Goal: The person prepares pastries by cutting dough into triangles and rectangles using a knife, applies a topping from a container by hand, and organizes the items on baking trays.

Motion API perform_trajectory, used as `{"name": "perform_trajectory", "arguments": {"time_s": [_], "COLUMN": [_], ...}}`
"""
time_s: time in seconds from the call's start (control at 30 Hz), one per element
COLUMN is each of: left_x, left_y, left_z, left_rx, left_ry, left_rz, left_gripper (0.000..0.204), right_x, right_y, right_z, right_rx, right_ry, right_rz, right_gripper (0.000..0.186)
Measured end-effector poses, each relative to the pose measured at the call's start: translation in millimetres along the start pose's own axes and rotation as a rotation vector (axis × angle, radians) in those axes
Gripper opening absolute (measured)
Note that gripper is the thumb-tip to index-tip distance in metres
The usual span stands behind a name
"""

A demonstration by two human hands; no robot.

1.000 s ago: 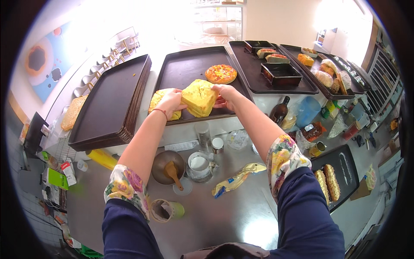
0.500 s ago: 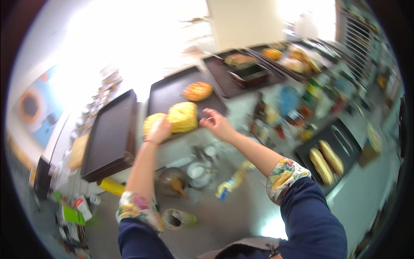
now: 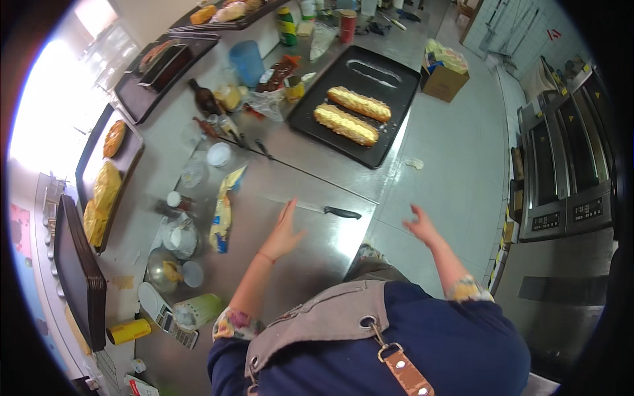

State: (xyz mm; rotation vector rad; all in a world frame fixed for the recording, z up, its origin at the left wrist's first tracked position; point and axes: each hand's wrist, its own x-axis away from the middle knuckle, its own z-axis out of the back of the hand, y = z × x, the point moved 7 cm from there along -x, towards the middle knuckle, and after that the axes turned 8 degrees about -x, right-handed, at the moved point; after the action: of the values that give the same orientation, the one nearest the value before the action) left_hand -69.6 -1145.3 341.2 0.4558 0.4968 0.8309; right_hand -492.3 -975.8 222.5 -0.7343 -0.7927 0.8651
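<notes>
Above the steel worktable (image 3: 310, 264), my left hand (image 3: 282, 236) is empty with its fingers stretched out. Its fingertips are beside the blade of a black-handled knife (image 3: 342, 212) lying on the steel. My right hand (image 3: 422, 228), also empty, hangs over the floor past the table edge with fingers apart. A yellow and blue packet (image 3: 226, 214) lies left of my left hand. Farther off, a black baking tray (image 3: 317, 142) bears two long loaves topped with pale cream, the nearer loaf (image 3: 347, 125) and the farther loaf (image 3: 360, 103).
At left stand a bowl (image 3: 163, 270), jars, a kitchen scale (image 3: 152, 300) and a stack of dark trays (image 3: 80, 277). Another tray (image 3: 125, 178) holds yellow-topped bread (image 3: 107, 191). A cardboard box (image 3: 446, 82) sits on the floor; ovens (image 3: 561, 171) line the right.
My view has swung right. My left hand has let go of the yellow-topped bread, and both hands have moved away from its tray, back toward the near table edge.
</notes>
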Motion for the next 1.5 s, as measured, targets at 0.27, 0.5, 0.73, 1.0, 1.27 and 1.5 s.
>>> {"name": "perform_trajectory", "arguments": {"time_s": [0.27, 0.5, 0.73, 1.0, 1.27, 1.5], "left_x": [-180.5, -218.2, -201.1, -202.4, -111.1, 68.7], "left_y": [-47.1, -64.2, -73.9, 54.3, 73.1, 76.7], "left_z": [-240.6, -290.4, -275.2, -209.8, -98.6, 118.7], "left_rx": [0.95, 0.998, 1.427, 1.732, 1.842, 1.705], "left_ry": [-0.205, 0.119, 0.2, 0.075, 0.17, 0.528], "left_rz": [0.912, 1.161, 1.249, 1.014, 0.629, 0.453], "left_gripper": [0.062, 0.024, 0.021, 0.027, 0.043, 0.038], "right_x": [-305.2, -400.6, -336.3, -234.5, -104.7, 53.5], "right_y": [-23.6, -27.6, -83.0, -84.7, -190.2, -387.1], "right_z": [55.0, 58.8, 78.8, 161.7, 151.1, 45.5], "right_rx": [-0.516, -0.164, -0.899, -0.852, -0.627, -0.995], "right_ry": [0.275, 0.228, -0.062, 0.055, 0.074, -0.275], "right_rz": [-0.282, 0.071, -0.147, -0.07, 0.237, 0.628], "right_gripper": [0.048, 0.039, 0.038, 0.038, 0.048, 0.051]}}
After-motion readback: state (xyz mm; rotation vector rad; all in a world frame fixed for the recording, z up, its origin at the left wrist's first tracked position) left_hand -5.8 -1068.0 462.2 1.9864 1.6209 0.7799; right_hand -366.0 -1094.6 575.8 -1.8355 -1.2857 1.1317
